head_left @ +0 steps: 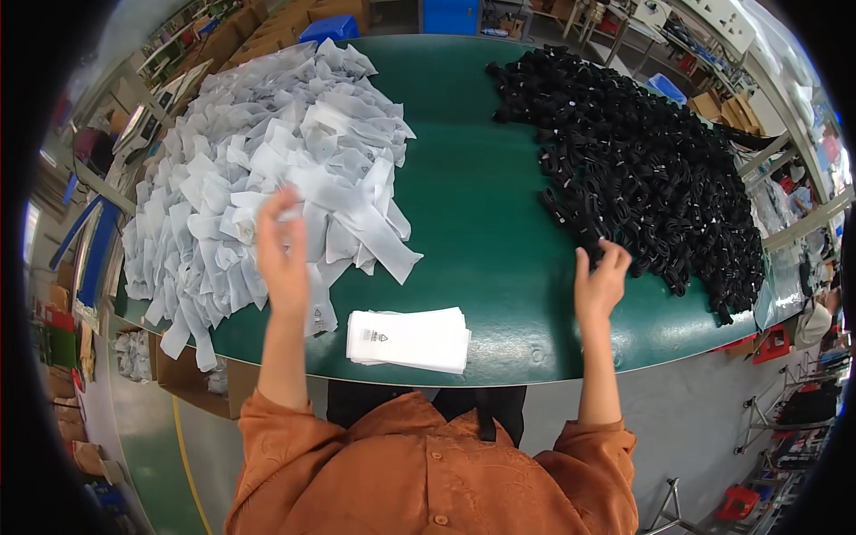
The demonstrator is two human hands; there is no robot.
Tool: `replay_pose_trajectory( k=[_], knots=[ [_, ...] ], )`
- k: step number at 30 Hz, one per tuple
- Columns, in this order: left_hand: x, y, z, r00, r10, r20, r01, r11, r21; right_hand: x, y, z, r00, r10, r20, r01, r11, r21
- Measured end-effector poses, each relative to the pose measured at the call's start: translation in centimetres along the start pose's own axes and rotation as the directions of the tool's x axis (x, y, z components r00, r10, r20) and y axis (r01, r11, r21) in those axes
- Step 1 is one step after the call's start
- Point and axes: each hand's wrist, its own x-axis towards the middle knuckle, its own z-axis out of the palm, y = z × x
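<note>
My left hand [283, 250] is lifted over a big heap of frosted plastic bags [214, 196] on the left of the table; motion smears it a little, but its fingers look spread and nothing shows in them. One bag [334, 192] just beyond the fingertips looks blurred too. At the near edge of a pile of coiled black cables [660, 178], my right hand [602, 283] has thumb and fingers apart. Whether its fingertips touch a cable I cannot tell. Between my hands, close to the table's front edge, lies a stack of flat white bags [408, 339].
A green table [455, 178] carries both piles. Under its left edge stands a cardboard box [192, 383] with bags inside. Behind the table are a blue bin [330, 28] and a blue cabinet [450, 16]. Metal racks line both sides.
</note>
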Motion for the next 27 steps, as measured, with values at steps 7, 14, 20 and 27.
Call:
replay_pose_trajectory(
  k=[7, 14, 20, 27],
  knots=[
    [-11.7, 3.2, 3.7, 0.53, 0.247, 0.811, -0.16, 0.968, -0.191, 5.4, 1.3, 1.8, 0.953, -0.3, -0.031, 0.298, 0.952, -0.066],
    [-14.8, 2.8, 5.2, 0.617, 0.253, 0.745, -0.264, 0.959, -0.107, 5.1, 1.9, 2.8, 0.987, -0.13, 0.093, 0.128, 0.991, 0.029],
    [-15.0, 3.4, 5.4, 0.713, 0.218, 0.667, -0.254, 0.966, -0.044, 0.3, -2.9, -1.6, 0.968, -0.095, 0.231, -0.045, 0.842, 0.538],
    [-15.2, 3.3, 5.6, 0.691, 0.214, 0.691, -0.305, 0.952, 0.011, -7.9, -7.7, -5.5, 0.79, -0.335, 0.513, -0.063, 0.788, 0.612]
  ],
)
